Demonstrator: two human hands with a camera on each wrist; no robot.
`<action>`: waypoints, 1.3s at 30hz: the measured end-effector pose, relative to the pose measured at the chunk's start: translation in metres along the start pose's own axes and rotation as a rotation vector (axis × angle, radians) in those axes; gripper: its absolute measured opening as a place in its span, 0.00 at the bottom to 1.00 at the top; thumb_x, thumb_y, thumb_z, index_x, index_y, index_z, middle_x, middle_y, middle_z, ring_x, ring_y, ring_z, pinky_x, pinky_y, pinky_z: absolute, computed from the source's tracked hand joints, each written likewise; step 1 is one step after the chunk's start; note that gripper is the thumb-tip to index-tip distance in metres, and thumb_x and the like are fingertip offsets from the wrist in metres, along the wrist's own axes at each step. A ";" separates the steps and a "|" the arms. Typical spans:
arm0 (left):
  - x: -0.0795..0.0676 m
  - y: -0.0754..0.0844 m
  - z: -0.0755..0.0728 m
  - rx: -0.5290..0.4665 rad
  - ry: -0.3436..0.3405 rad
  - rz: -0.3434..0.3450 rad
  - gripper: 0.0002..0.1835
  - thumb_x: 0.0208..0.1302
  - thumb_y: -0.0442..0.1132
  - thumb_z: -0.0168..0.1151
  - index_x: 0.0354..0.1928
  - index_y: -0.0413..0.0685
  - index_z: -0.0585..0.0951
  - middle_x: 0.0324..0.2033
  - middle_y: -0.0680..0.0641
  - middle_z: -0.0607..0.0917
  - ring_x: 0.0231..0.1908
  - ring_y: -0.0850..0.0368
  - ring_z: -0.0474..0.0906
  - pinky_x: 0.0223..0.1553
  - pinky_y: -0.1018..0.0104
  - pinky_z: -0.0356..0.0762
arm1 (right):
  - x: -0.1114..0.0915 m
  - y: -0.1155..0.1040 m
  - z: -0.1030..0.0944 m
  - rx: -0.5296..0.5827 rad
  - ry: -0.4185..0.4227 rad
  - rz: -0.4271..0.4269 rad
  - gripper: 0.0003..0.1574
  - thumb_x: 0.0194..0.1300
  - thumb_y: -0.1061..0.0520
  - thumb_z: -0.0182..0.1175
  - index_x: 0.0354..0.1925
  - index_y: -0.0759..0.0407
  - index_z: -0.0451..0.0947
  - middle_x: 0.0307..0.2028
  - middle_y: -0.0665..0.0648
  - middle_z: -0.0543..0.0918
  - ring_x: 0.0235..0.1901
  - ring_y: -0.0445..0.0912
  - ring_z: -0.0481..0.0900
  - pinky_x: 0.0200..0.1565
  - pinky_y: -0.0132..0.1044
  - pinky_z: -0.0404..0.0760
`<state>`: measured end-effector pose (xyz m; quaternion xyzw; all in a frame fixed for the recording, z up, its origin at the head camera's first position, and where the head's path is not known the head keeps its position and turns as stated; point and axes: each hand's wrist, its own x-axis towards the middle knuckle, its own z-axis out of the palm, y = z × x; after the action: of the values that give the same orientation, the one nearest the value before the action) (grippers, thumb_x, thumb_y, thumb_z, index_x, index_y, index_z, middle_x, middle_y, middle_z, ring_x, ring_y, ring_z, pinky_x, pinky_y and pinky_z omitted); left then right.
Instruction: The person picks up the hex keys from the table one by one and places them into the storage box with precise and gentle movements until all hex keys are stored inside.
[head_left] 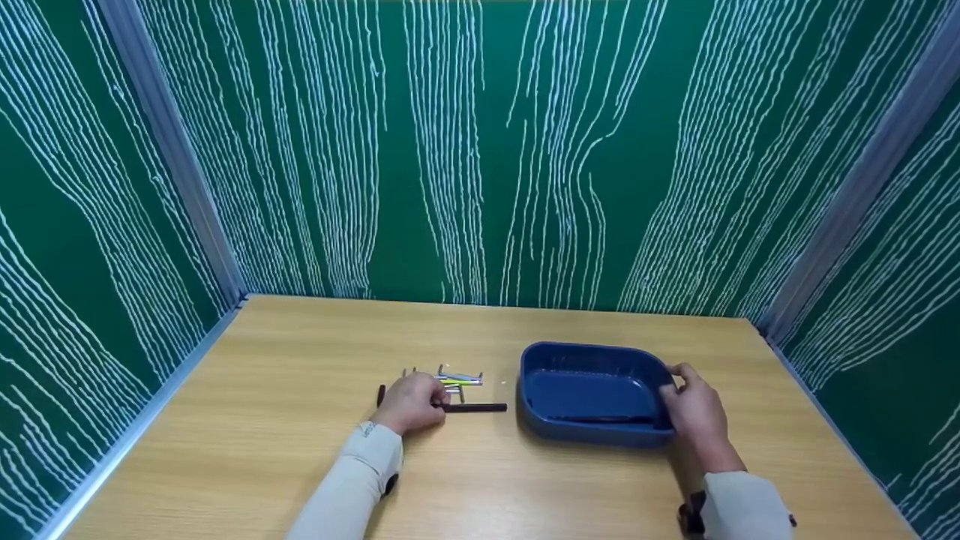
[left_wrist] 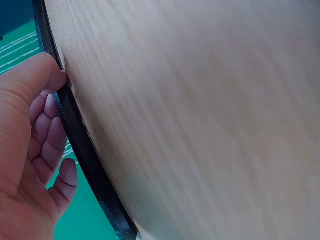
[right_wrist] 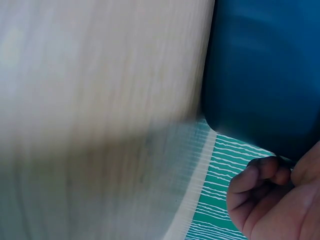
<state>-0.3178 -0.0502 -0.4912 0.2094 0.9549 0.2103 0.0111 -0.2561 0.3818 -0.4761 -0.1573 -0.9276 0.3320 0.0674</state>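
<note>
My left hand [head_left: 411, 403] pinches a long, thin black stick [head_left: 476, 408] low over the table. In the left wrist view the thumb presses on this stick [left_wrist: 82, 135], and the other fingers curl behind it. Just beyond that hand lie several thin L-shaped metal pieces [head_left: 461, 377] resembling hex keys, one of them yellow-green; the hand partly hides them. With my right hand [head_left: 697, 416] I grip the right rim of a dark blue rectangular bin [head_left: 592, 433]. Another dark stick [head_left: 607, 419] lies inside along the bin's near wall.
A short dark end [head_left: 381, 394] shows left of the left hand; what it belongs to is hidden. Everything stands on a light wooden table [head_left: 300, 345]. Green walls [head_left: 637, 187] with wavy white lines enclose its back and sides, with grey posts [head_left: 169, 142] at the corners.
</note>
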 end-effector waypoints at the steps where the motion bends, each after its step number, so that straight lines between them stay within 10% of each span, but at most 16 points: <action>1: 0.000 0.000 0.000 0.003 0.000 0.002 0.07 0.37 0.39 0.63 0.19 0.61 0.76 0.21 0.59 0.74 0.26 0.62 0.67 0.33 0.67 0.64 | 0.000 0.000 0.000 0.001 -0.001 0.001 0.26 0.65 0.52 0.41 0.61 0.53 0.56 0.48 0.65 0.71 0.40 0.53 0.69 0.35 0.40 0.69; 12: 0.000 0.005 -0.001 -0.065 0.046 0.071 0.04 0.44 0.39 0.62 0.25 0.57 0.79 0.24 0.57 0.75 0.29 0.61 0.68 0.36 0.63 0.65 | 0.000 0.002 0.001 -0.029 0.026 -0.021 0.26 0.65 0.52 0.42 0.60 0.53 0.57 0.44 0.64 0.73 0.38 0.53 0.70 0.32 0.38 0.67; 19: 0.001 0.005 -0.003 -0.127 0.068 0.085 0.04 0.46 0.40 0.61 0.27 0.52 0.82 0.24 0.57 0.74 0.30 0.59 0.68 0.55 0.48 0.58 | -0.001 0.001 0.001 -0.020 0.009 -0.006 0.26 0.65 0.52 0.41 0.61 0.53 0.56 0.47 0.66 0.72 0.41 0.54 0.69 0.35 0.41 0.69; 39: 0.007 0.037 -0.017 -0.131 0.131 0.017 0.08 0.48 0.37 0.60 0.32 0.51 0.82 0.28 0.57 0.77 0.31 0.61 0.71 0.36 0.65 0.71 | -0.002 -0.001 0.000 -0.013 -0.002 -0.013 0.26 0.65 0.52 0.41 0.61 0.53 0.56 0.45 0.64 0.72 0.39 0.53 0.69 0.33 0.38 0.69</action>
<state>-0.3115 -0.0238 -0.4597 0.2022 0.9359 0.2856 -0.0396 -0.2548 0.3806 -0.4756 -0.1515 -0.9307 0.3259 0.0676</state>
